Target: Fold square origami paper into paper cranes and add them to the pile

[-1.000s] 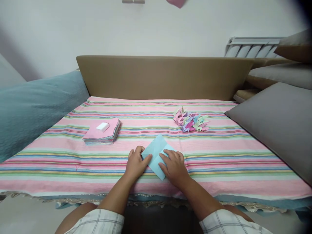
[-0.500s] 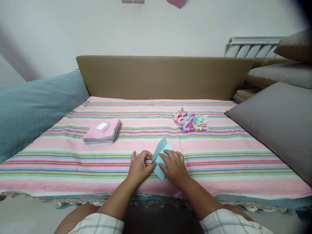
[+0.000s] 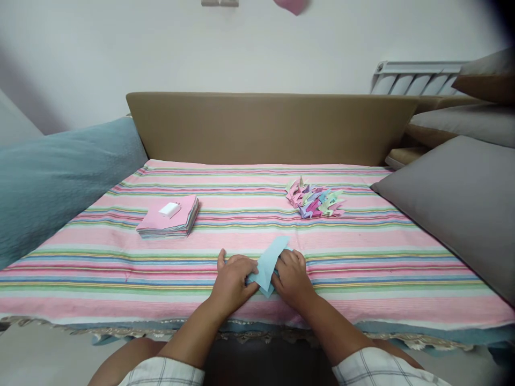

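A light blue sheet of origami paper point(image 3: 270, 264), partly folded, lies between my hands near the front of the striped cloth. One flap of it stands raised and curves over toward the right. My left hand point(image 3: 233, 279) grips the paper's left edge between thumb and fingers. On the other side, my right hand point(image 3: 293, 274) has its fingers curled at the paper, with the fingertips partly hidden behind the raised flap.
On the striped cloth point(image 3: 225, 236), a stack of coloured paper point(image 3: 167, 219) lies to the left with a small white block point(image 3: 169, 209) on top. Several folded paper cranes point(image 3: 316, 199) sit in a cluster at the right. Grey cushions point(image 3: 454, 198) and a blue cushion point(image 3: 64, 182) flank the cloth.
The blue paper's flap, which leaned left, now stands up and bends over to the right. My right hand's fingers have curled in behind it, and my left fingers have closed nearer the paper.
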`<state>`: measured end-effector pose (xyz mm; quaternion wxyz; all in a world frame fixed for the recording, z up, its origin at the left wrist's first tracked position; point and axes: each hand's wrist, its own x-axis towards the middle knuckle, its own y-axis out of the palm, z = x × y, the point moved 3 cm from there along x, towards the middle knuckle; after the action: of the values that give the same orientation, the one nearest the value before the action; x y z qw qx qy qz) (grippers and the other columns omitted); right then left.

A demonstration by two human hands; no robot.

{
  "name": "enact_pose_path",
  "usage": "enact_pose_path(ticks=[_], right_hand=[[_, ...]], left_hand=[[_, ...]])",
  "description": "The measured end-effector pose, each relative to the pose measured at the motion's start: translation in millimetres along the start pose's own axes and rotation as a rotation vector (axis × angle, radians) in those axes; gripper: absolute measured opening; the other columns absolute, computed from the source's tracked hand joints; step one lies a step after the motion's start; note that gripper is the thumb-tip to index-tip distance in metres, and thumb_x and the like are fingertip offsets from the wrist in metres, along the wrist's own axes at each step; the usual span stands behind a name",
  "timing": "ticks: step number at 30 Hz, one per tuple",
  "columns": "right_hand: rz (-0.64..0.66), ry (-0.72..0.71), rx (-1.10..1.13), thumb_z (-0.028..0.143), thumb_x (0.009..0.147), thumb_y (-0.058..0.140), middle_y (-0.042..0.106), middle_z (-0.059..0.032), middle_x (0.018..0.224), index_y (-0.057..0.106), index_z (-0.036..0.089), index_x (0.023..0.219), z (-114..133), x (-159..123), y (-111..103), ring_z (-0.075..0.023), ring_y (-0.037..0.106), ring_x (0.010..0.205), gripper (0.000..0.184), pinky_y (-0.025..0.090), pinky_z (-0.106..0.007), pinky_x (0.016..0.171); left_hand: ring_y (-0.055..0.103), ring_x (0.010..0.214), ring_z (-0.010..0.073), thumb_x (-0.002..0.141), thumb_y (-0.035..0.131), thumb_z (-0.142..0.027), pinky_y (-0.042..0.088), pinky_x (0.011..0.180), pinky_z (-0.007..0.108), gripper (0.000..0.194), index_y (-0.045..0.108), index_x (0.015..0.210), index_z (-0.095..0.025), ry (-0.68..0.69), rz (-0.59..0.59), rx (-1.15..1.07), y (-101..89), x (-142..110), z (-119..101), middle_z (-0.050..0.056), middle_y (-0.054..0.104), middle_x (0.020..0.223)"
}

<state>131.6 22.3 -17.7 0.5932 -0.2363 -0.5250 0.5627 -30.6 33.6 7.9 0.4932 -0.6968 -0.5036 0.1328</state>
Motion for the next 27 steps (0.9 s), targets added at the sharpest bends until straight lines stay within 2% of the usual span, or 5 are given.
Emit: enact_pose_path(ticks=[5,9,16,21,27], right_hand=[[-0.031,0.014,-0.005,0.025,0.083,0.049,0.056,-0.0051,0.093,0.062,0.021,0.092,-0.6,-0.5,-4.8,-0.0212,0.046,0.098,0.016,0.021,-0.041,0.097],[-0.048,0.036,0.003,0.026,0.085,0.047,0.056,-0.0054,0.094,0.061,0.021,0.089,-4.2,2.5,-5.3,-0.0208,0.047,0.096,0.016,0.022,-0.041,0.097],[-0.067,0.047,0.007,0.025,0.085,0.045,0.058,-0.0061,0.110,0.059,0.024,0.103,-7.2,3.7,-4.9,-0.0214,0.048,0.103,0.023,0.022,-0.042,0.097],[-0.056,0.024,0.022,0.027,0.086,0.045,0.058,-0.0053,0.113,0.059,0.025,0.107,-2.7,0.6,-10.9,-0.0212,0.049,0.104,0.025,0.021,-0.043,0.098],[-0.045,-0.048,0.035,0.023,0.086,0.043,0.057,-0.0050,0.117,0.059,0.029,0.110,2.3,-2.8,-11.2,-0.0208,0.047,0.106,0.028,0.018,-0.045,0.100]], left_hand=[[0.057,0.102,0.0223,0.066,0.070,-0.025,0.005,0.104,0.055,0.019,0.062,0.083,-0.027,0.058,0.075,0.000,-4.6,-2.5,1.9,0.000,0.068,0.102],[0.057,0.100,0.0224,0.066,0.072,-0.025,0.010,0.103,0.055,0.018,0.062,0.081,-0.026,0.040,0.036,0.019,-1.5,-0.7,4.5,0.001,0.068,0.102],[0.059,0.098,0.0214,0.068,0.070,-0.024,0.013,0.104,0.054,0.013,0.063,0.079,-0.026,0.032,-0.028,0.037,7.2,5.5,3.6,0.001,0.069,0.099],[0.058,0.099,0.0232,0.065,0.071,-0.041,0.013,0.104,0.054,0.023,0.064,0.080,-0.025,0.019,0.018,0.011,2.4,5.7,3.0,0.003,0.069,0.098],[0.056,0.098,0.0216,0.078,0.056,-0.046,0.013,0.104,0.053,0.022,0.062,0.080,-0.025,-0.015,0.091,0.002,-1.9,7.4,0.5,0.001,0.068,0.096]])
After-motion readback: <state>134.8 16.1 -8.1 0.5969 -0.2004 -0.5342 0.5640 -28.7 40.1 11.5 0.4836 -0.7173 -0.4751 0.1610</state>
